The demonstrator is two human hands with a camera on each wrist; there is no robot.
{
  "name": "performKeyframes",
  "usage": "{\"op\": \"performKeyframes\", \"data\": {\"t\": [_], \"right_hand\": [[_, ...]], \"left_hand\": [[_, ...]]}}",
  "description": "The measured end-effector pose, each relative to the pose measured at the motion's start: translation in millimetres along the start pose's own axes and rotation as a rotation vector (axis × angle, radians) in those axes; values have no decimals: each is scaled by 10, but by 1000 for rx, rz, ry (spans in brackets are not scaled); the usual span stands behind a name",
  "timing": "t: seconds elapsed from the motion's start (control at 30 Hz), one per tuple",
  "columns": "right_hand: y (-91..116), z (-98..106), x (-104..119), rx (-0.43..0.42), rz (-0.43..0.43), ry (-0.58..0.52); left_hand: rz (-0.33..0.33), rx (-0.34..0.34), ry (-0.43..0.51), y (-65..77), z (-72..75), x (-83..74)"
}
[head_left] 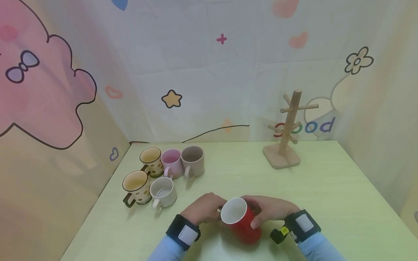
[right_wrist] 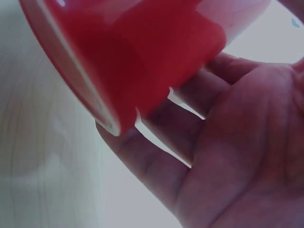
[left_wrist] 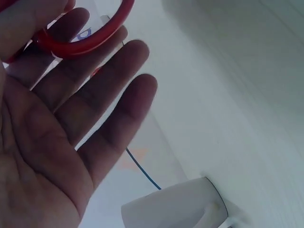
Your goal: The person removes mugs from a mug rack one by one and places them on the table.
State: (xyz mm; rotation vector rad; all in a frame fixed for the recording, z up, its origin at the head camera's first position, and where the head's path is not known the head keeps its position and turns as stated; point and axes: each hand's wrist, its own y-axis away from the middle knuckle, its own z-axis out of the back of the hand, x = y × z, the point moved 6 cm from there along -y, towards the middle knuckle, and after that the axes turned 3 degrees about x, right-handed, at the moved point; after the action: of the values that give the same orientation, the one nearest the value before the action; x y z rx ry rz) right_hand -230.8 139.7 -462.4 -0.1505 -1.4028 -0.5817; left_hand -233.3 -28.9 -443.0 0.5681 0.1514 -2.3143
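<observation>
A red mug (head_left: pixel 241 226) with a white inside is held tilted near the table's front, its base showing above the tabletop in the right wrist view. My right hand (head_left: pixel 272 210) grips the mug's body, thumb on the near side and fingers around the far side. On the other side, my left hand (head_left: pixel 205 209) pinches the red handle (left_wrist: pixel 90 45) between thumb and index finger. The other left fingers (left_wrist: pixel 121 121) extend fairly straight beyond it. From the head view, most of the handle is hidden by the left hand.
Back left stand two patterned cream mugs (head_left: pixel 135 183) with brown handles, a pink mug (head_left: pixel 173 165), a grey-brown mug (head_left: pixel 194 163) and a white mug (head_left: pixel 164 194). A wooden mug tree (head_left: pixel 287 127) with several pegs stands at the back right. Printed curtains (head_left: pixel 196 65) surround the table.
</observation>
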Motion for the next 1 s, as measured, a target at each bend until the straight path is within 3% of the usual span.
{"op": "performKeyframes", "data": {"t": [0.3,0.57,0.83,1.0], "right_hand": [[34,17,-6,16,22,-11],[50,25,-25,2,32,-30],[116,107,-70,-112,27,-9],[153,173,-49,-206,49,12]], "left_hand": [[-44,13,27,0,-16,0],[-34,11,61,21,-10,-2],[-114,-42,82,60,11,26],[-89,-75,96,83,43,73]]}}
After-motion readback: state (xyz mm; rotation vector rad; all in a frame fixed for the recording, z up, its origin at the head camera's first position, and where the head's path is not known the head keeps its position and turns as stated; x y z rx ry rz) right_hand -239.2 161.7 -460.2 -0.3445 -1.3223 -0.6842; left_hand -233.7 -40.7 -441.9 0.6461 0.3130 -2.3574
